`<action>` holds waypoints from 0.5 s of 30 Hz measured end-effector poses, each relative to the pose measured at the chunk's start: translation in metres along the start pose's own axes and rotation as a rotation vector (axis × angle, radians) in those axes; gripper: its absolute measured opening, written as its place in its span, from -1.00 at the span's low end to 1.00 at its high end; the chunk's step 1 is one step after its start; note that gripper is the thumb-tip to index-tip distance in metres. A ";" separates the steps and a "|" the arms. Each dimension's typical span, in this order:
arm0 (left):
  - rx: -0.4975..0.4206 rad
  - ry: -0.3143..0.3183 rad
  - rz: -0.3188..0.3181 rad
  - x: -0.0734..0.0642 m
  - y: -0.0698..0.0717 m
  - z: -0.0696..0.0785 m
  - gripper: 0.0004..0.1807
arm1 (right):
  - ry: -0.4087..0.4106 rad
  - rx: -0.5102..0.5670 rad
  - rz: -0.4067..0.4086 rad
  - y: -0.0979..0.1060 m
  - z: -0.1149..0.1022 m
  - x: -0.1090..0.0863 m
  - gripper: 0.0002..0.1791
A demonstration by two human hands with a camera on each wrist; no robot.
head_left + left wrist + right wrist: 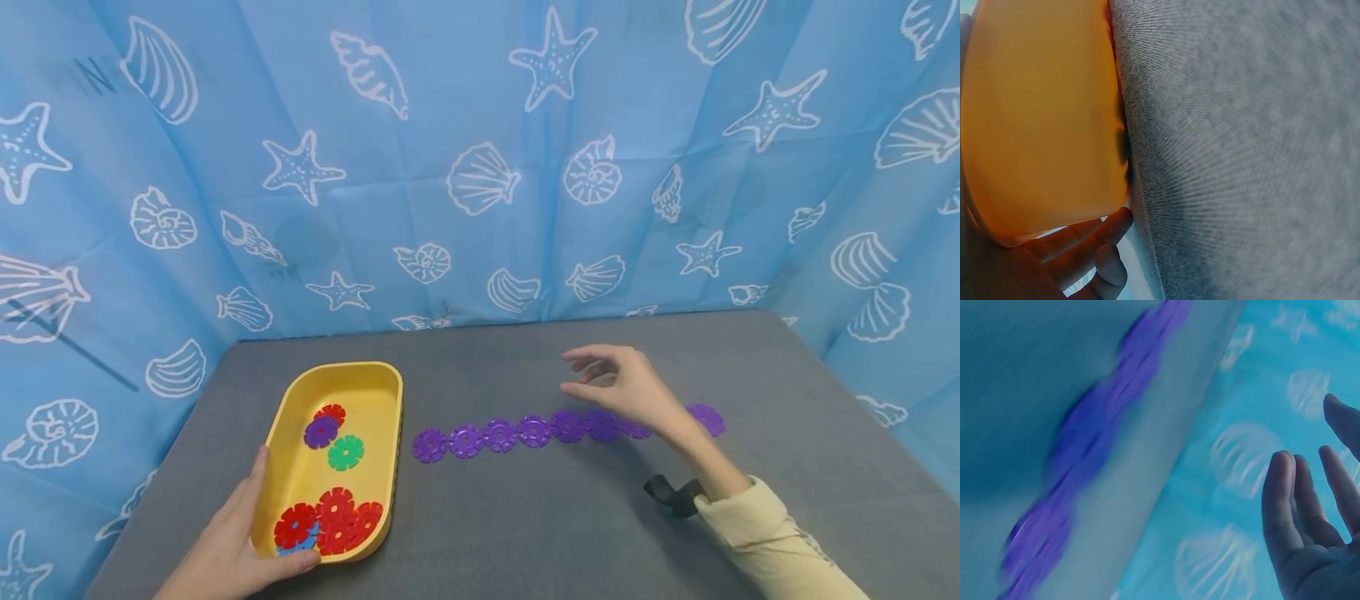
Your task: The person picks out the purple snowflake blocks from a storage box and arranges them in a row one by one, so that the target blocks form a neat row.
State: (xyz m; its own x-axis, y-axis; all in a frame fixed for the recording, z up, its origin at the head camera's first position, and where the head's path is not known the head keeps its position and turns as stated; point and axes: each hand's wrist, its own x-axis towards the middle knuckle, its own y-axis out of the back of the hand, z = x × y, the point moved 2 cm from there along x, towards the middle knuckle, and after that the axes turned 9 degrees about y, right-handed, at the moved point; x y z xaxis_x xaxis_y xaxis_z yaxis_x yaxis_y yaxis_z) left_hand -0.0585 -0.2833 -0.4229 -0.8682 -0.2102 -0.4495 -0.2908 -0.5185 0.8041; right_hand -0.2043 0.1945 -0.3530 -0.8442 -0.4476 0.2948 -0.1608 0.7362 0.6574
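My left hand (pixel 232 533) holds the yellow tray (pixel 397 467) at its near left corner, thumb along the front rim and fingers against the left side. In the left wrist view the fingers (pixel 1113 228) lie by the tray's end wall (pixel 1041 125). Inside the tray are several red notched discs (pixel 337 506), a green disc (pixel 346 452), a purple disc (pixel 321 432) and a partly covered blue piece (pixel 303 540). My right hand (pixel 626 385) hovers with nothing between its parted thumb and fingers, above a row of purple notched discs (pixel 500 435). The right forearm hides part of that row.
The grey cloth-covered table (pixel 510 517) ends at a blue curtain (pixel 450 225) printed with white shells and starfish. A black strap (pixel 672 496) is on my right wrist, beside a cream sleeve (pixel 757 525).
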 end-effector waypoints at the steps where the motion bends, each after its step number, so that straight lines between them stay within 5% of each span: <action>1: -0.001 0.001 -0.001 0.000 0.000 0.000 0.64 | 0.026 0.028 -0.008 -0.007 -0.006 0.005 -0.54; 15: 0.006 -0.004 0.005 -0.001 0.000 0.001 0.64 | 0.196 0.237 -0.164 -0.107 -0.086 0.057 -0.54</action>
State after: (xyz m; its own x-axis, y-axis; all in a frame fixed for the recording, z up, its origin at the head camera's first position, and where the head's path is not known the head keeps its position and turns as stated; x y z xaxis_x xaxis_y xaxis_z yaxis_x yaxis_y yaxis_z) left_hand -0.0580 -0.2825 -0.4216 -0.8711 -0.2099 -0.4440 -0.2886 -0.5127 0.8086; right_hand -0.1913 0.0467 -0.3467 -0.6868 -0.6418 0.3412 -0.4197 0.7334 0.5348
